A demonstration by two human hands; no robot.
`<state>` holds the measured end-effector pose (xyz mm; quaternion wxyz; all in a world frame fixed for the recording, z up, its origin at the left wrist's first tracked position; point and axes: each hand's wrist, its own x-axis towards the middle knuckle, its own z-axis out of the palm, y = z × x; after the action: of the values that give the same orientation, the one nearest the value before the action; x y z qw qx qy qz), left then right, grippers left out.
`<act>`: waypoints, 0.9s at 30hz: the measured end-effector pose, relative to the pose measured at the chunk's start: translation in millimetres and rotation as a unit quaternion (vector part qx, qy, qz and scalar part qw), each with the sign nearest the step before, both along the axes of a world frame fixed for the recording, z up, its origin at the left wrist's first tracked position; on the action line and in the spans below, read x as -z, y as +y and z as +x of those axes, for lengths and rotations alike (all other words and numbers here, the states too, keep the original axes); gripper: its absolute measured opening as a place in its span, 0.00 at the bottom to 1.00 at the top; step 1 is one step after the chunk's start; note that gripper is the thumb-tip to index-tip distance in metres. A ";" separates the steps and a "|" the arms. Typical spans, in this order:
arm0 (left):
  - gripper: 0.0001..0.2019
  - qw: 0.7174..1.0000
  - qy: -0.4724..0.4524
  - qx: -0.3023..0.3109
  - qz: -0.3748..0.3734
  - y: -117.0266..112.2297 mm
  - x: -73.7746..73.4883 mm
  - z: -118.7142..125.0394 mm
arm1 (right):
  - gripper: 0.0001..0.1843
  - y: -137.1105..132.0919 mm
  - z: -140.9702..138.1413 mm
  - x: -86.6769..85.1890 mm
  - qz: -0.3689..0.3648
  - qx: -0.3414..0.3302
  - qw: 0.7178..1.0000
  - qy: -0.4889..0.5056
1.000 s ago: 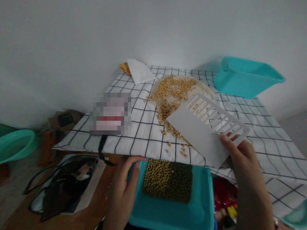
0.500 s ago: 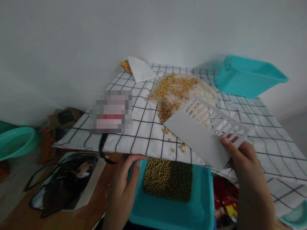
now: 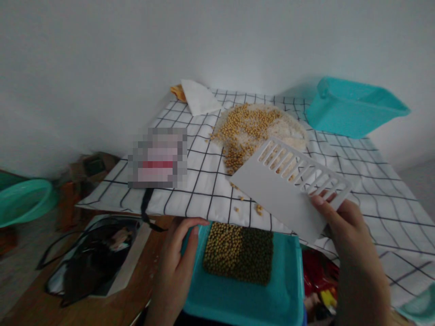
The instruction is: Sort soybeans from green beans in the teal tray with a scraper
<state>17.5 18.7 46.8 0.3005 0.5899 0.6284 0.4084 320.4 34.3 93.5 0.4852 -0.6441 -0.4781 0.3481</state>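
My right hand [image 3: 345, 226] pinches a flat white slotted scraper [image 3: 272, 188] by its slotted end, thumb on top. The scraper is tilted above the near edge of a checked cloth [image 3: 190, 199]. Beyond it lie yellow soybeans [image 3: 248, 120], spread with paler, fine grains [image 3: 292, 131]. A few loose beans [image 3: 259, 209] rest near the cloth's edge, left of the scraper. Below that edge, my left hand [image 3: 180, 253] grips the left rim of a teal bin [image 3: 210, 301]. Beans fill a patch in this bin, its right part in shadow.
Another teal bin [image 3: 353, 111] stands at the back right. A folded white sheet [image 3: 199, 99] lies at the back left, and a blurred-out item with a strap [image 3: 158, 158] nearer. Lower left are a box holding dark things [image 3: 95, 258] and a green basin [image 3: 27, 201].
The scraper has shifted slightly left with my right hand. A few loose beans by the cloth's edge have moved. My left hand stays on the bin's rim.
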 end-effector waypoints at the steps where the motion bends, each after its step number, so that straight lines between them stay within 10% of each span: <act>1: 0.10 1.000 0.001 -0.001 0.001 -0.1 -0.6 0.2 | 0.20 0.2 0.4 0.4 0.001 0.002 1.000 -0.002; 27: 0.10 1.000 0.006 0.018 0.009 -2.3 3.5 -4.3 | 0.18 -2.3 0.5 3.4 0.000 0.003 1.000 0.024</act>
<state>13.2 16.3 43.3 0.2990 0.6058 0.6160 0.4051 321.0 32.0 90.1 0.4972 -0.6371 -0.4645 0.3622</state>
